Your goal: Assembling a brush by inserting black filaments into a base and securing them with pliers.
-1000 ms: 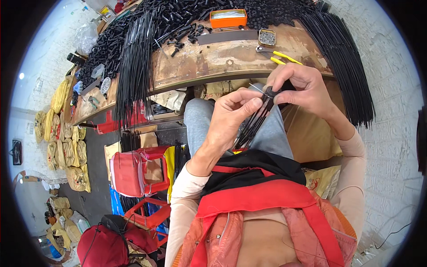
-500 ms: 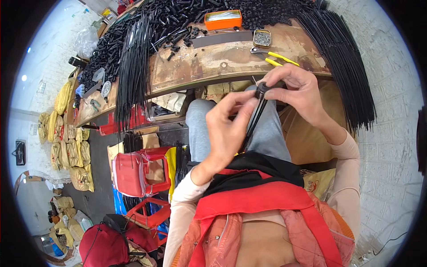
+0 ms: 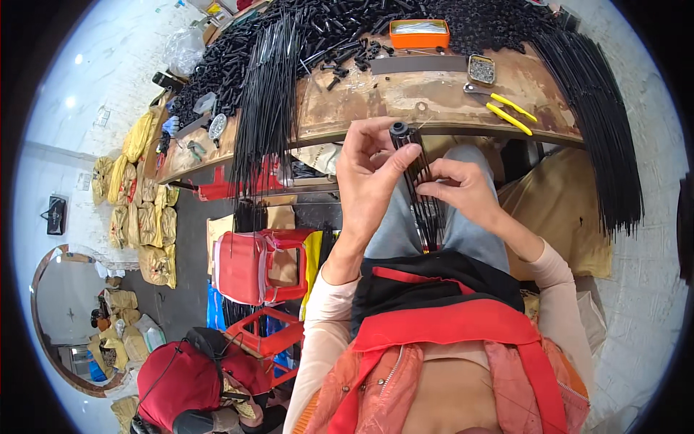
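My left hand (image 3: 370,177) is closed round the upper part of a black umbrella frame (image 3: 426,217), just below its round hollow cap (image 3: 400,130). The frame's thin ribs run down between my thighs to the dark cloth on my lap. On the other side, my right hand (image 3: 463,189) pinches at the ribs a little lower down, thumb and forefinger together. A thin wire-like tip sticks out beside the cap. What exactly lies between my right fingertips is too small to make out.
Ahead is a worn wooden workbench (image 3: 340,112) with heaped black plastic parts (image 3: 347,29). Bundles of black rods (image 3: 264,108) overhang its edge at both sides. Yellow-handled pliers (image 3: 510,112), a small tin (image 3: 481,70) and an orange box (image 3: 419,34) lie there. A red stool (image 3: 264,336) stands left.
My left hand has moved up to the frame's top. My right hand has left the cap and come down onto the ribs. The frame's cap end now tips more toward me. The view has swung left.
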`<state>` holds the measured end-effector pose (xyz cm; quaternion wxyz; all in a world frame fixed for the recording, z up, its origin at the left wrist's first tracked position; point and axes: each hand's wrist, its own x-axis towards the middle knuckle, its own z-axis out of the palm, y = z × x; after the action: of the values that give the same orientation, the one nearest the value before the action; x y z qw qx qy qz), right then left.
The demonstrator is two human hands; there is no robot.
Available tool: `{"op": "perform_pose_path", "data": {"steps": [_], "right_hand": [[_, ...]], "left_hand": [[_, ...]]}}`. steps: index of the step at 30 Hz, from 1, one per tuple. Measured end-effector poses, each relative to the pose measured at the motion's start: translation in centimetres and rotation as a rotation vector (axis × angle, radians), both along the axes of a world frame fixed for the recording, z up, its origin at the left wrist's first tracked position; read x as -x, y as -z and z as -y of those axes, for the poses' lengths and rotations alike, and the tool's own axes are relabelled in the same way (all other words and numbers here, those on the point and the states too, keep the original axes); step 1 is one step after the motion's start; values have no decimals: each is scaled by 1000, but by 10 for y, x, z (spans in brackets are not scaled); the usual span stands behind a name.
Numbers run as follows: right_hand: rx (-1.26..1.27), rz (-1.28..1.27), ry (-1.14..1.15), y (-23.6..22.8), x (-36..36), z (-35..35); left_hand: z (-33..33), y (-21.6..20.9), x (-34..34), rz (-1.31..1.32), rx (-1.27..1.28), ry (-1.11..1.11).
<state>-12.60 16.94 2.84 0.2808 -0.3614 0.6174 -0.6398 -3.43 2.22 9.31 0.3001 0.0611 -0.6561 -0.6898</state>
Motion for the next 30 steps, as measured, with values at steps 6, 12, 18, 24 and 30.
{"op": "perform_pose_path", "data": {"steps": [6,12,18,24,30], "right_hand": [[14,28,86,1,-19,19],[-11,-8,87,0,-25,26],[7,69,108,4,-27,27],[-90,123,172,28,-24,24],[-155,-624,259,54,-1,25]], "left_hand": [[-1,11,0,-64,-60,-92],[5,15,-5,-34,-105,-159],[21,15,-8,-55,-208,141],[19,35,6,-190,-184,117],[5,55,28,-133,4,-40]]}}
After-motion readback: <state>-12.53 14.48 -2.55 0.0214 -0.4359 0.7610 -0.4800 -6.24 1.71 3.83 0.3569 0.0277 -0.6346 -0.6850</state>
